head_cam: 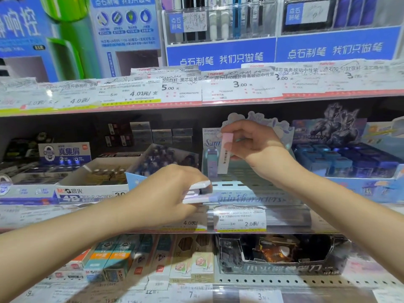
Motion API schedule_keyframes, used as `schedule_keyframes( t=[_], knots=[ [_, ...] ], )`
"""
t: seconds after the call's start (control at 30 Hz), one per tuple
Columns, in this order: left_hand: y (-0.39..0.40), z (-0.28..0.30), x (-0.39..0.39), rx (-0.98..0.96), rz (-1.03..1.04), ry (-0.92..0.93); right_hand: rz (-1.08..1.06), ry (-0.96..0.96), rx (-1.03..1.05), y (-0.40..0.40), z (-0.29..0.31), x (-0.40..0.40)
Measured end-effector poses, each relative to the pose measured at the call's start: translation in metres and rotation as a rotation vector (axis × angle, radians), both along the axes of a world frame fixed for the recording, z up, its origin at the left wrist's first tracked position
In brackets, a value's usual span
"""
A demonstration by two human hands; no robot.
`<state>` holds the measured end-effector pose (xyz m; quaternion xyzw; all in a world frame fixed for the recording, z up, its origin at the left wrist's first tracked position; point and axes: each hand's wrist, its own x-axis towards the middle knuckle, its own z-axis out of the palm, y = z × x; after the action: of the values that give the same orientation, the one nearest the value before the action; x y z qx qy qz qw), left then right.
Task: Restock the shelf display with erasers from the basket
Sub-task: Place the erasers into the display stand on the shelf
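Observation:
My right hand (253, 147) pinches a long pink-and-white eraser (225, 156), held upright with its barcode facing me, over the back of a pale blue eraser display box (258, 199) on the middle shelf. One eraser (212, 162) stands at the box's back left; its slotted floor is otherwise mostly bare. My left hand (168, 191) is closed around a small stack of white and lilac erasers (197, 191) at the box's front left corner. The basket is out of view.
A white M&G eraser carton (96, 182) stands left of the display box and a blue box of small packs (349, 165) stands to its right. The upper shelf edge (196, 92) with price tags hangs just above my hands. Boxed stationery (153, 259) fills the shelf below.

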<state>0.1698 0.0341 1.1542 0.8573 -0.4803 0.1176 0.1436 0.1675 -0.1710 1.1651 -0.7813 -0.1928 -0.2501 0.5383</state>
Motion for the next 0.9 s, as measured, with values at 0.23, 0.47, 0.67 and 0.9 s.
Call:
schedule_keyframes(
  t=[0.23, 0.47, 0.67, 0.9],
  knots=[
    [0.003, -0.001, -0.003, 0.079, -0.005, -0.026, 0.094, 0.065, 0.042, 0.0, 0.009, -0.003],
    [0.005, 0.001, -0.005, 0.081, -0.035, 0.024, 0.028, 0.066, -0.042, 0.003, 0.008, 0.003],
    [0.007, 0.0, -0.005, 0.09, -0.054, 0.009, 0.12, 0.037, 0.013, 0.007, 0.006, 0.002],
    [0.008, -0.001, -0.003, 0.118, -0.039, 0.004, 0.079, 0.02, -0.112, 0.013, 0.002, 0.005]
  ],
)
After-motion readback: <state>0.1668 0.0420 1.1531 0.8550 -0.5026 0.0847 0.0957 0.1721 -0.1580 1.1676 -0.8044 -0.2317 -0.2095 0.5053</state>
